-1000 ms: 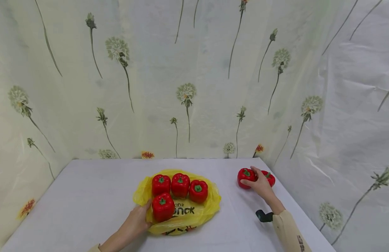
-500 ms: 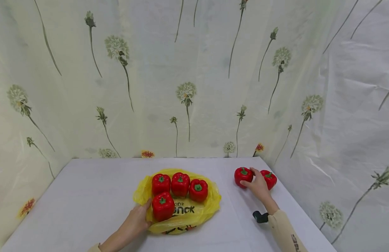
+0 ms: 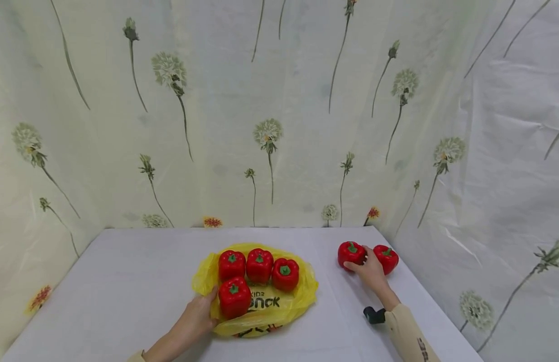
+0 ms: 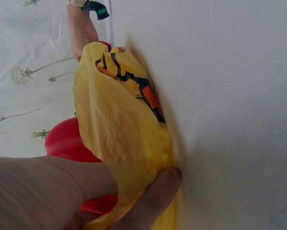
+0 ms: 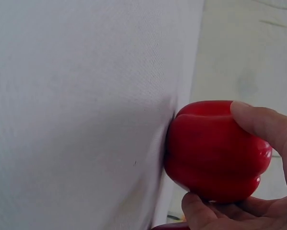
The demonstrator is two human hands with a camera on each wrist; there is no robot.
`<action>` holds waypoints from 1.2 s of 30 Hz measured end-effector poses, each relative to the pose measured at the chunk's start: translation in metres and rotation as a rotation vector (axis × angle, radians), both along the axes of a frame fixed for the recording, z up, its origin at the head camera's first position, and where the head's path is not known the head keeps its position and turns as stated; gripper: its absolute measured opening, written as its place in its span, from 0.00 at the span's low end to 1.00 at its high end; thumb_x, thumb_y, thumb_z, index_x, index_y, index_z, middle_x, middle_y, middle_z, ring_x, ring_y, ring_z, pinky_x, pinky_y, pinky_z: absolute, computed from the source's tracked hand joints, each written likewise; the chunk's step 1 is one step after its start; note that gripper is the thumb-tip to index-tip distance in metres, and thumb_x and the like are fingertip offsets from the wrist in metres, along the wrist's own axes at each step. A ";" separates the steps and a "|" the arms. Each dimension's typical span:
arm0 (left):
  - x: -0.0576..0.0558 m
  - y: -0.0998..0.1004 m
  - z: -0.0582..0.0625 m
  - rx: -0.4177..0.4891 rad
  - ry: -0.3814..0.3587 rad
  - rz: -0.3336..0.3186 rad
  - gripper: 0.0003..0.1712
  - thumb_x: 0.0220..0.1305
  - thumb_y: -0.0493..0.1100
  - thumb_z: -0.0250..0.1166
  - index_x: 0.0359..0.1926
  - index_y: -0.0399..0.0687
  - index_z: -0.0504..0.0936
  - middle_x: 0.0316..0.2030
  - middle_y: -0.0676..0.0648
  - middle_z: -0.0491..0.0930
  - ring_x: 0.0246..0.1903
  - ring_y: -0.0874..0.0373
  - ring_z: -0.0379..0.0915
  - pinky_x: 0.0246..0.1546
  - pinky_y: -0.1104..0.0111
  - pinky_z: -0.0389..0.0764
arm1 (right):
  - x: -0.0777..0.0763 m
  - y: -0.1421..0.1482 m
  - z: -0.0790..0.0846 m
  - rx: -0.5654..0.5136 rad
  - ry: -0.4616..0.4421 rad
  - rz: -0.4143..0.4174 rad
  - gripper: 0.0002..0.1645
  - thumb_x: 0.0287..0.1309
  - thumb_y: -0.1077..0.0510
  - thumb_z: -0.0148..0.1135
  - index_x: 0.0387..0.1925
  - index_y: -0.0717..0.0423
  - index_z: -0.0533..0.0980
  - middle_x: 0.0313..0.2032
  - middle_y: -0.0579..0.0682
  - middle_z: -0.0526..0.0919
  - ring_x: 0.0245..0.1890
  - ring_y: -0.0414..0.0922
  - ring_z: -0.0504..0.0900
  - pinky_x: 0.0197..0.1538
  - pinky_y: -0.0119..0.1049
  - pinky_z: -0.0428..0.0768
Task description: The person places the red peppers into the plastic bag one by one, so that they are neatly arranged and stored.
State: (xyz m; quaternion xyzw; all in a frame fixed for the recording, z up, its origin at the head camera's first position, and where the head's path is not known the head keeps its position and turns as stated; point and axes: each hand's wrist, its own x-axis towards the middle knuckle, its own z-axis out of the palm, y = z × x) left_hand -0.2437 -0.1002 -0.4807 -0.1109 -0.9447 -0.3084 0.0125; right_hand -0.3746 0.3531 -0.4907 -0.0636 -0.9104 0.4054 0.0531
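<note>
My right hand (image 3: pixel 372 273) holds a red bell pepper (image 3: pixel 350 255) with a green stem at the right rear of the table. In the right wrist view, thumb and fingers lie on opposite sides of the pepper (image 5: pixel 215 148), whose base meets the tabletop. Just right of that hand sits another bell pepper (image 3: pixel 386 259). A yellow plastic bag (image 3: pixel 288 306) lies spread at the middle with several bell peppers (image 3: pixel 234 296) on it. My left hand (image 3: pixel 195 317) is at the bag's left edge; in the left wrist view, its fingers pinch the bag's film (image 4: pixel 119 120).
White cloth covers the table (image 3: pixel 125 281). Dandelion-print curtains (image 3: pixel 225 110) rise behind the table and along its sides. A dark device (image 3: pixel 374 315) is worn at the right wrist.
Over the second, my right hand and the pepper it holds have shifted a little left, away from the pepper beside it. The left hand and the bag have stayed put.
</note>
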 end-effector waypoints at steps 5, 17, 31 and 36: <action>0.000 0.000 -0.001 -0.008 -0.011 0.003 0.43 0.42 0.26 0.74 0.62 0.24 0.68 0.56 0.28 0.75 0.53 0.37 0.75 0.46 0.54 0.82 | 0.002 0.000 0.002 0.015 -0.023 -0.020 0.56 0.55 0.47 0.68 0.72 0.67 0.46 0.68 0.71 0.57 0.66 0.67 0.60 0.63 0.61 0.70; 0.000 0.000 0.001 -0.004 -0.012 0.002 0.43 0.42 0.26 0.74 0.62 0.24 0.67 0.57 0.28 0.74 0.55 0.36 0.74 0.47 0.53 0.82 | 0.000 0.002 0.003 0.023 -0.046 -0.040 0.56 0.52 0.47 0.70 0.71 0.67 0.48 0.67 0.71 0.58 0.65 0.66 0.59 0.61 0.63 0.71; -0.001 0.001 0.000 -0.006 -0.014 0.003 0.44 0.41 0.26 0.74 0.63 0.24 0.67 0.59 0.28 0.73 0.57 0.36 0.72 0.49 0.52 0.81 | 0.005 -0.004 0.014 -0.003 -0.068 -0.015 0.56 0.51 0.48 0.70 0.71 0.65 0.49 0.66 0.69 0.60 0.65 0.65 0.61 0.58 0.60 0.76; 0.000 0.002 0.000 -0.003 -0.031 0.015 0.44 0.42 0.26 0.74 0.64 0.26 0.67 0.60 0.29 0.72 0.59 0.36 0.71 0.50 0.52 0.80 | 0.007 -0.013 0.024 -0.036 -0.054 0.014 0.56 0.50 0.49 0.70 0.72 0.63 0.49 0.67 0.68 0.60 0.65 0.65 0.61 0.57 0.58 0.77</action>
